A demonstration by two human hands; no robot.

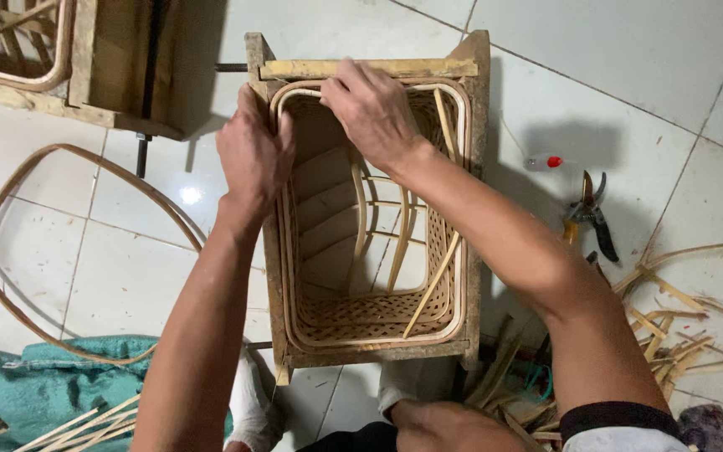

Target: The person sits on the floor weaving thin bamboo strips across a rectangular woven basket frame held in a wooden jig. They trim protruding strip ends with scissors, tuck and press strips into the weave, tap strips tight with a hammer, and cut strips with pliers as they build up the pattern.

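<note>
Woven rattan basket (pixel 370 251) seated in a wooden frame (pixel 477 209), long axis running away from the person. Both hands close on its far rim: left hand (pixel 253 155) pinching the far-left corner, right hand (pixel 370 109) pressing beside it.

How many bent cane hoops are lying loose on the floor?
1: a large cane hoop on the tiles left of the wooden frame. Another curved piece sits in the top-left corner, cropped, so more may be hidden.

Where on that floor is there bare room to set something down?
Bare tiles lie upper right, above the pliers, and inside the cane hoop at left. Cane scraps crowd the lower right; a green cloth fills the lower left.
</note>
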